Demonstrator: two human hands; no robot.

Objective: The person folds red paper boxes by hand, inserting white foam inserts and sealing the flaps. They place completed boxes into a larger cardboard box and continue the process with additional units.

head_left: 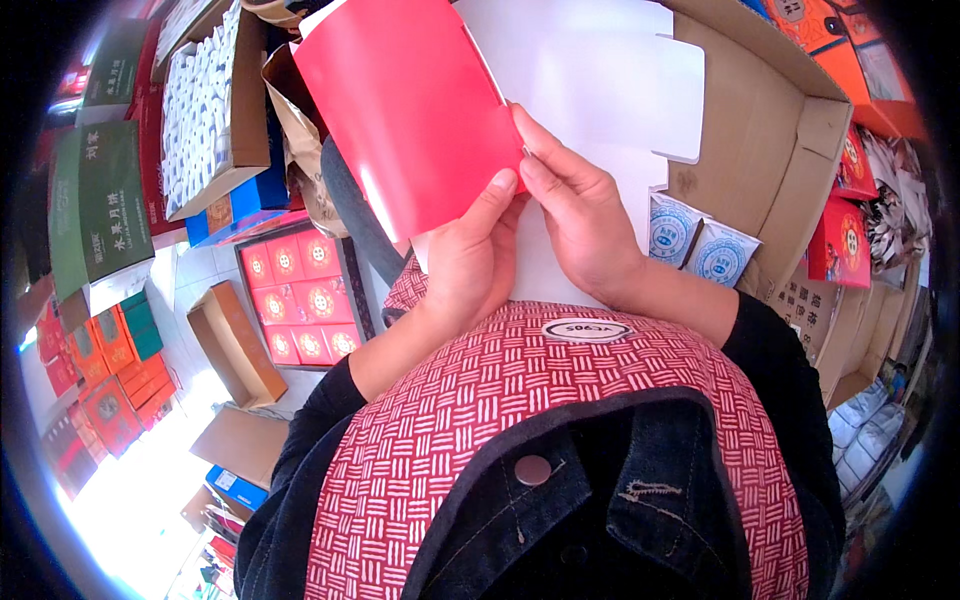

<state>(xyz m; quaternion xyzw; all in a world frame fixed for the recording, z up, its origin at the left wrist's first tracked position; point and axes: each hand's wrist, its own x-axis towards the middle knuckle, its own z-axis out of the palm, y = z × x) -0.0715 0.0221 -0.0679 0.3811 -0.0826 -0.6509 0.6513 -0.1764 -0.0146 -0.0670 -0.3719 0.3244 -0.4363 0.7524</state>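
A glossy red cardboard sheet (400, 110), likely a box blank, is held tilted in front of me. My left hand (470, 250) pinches its near corner, thumb on the red face and fingers hidden behind. Close beside it, my right hand (575, 205) grips the right edge between thumb and fingers. White card with cut tabs (590, 80) lies behind the red sheet; whether the two are joined, I cannot tell. Two white packets with round blue prints (722, 252) rest near my right wrist, by the large cardboard box (745, 150).
To the left, a carton (215, 120) is packed with small white packets. Below it sit a tray of red square boxes (305, 295) and an empty brown carton (235, 345). Green boxes (100, 205) line the far left. More red boxes (845, 240) stand at the right.
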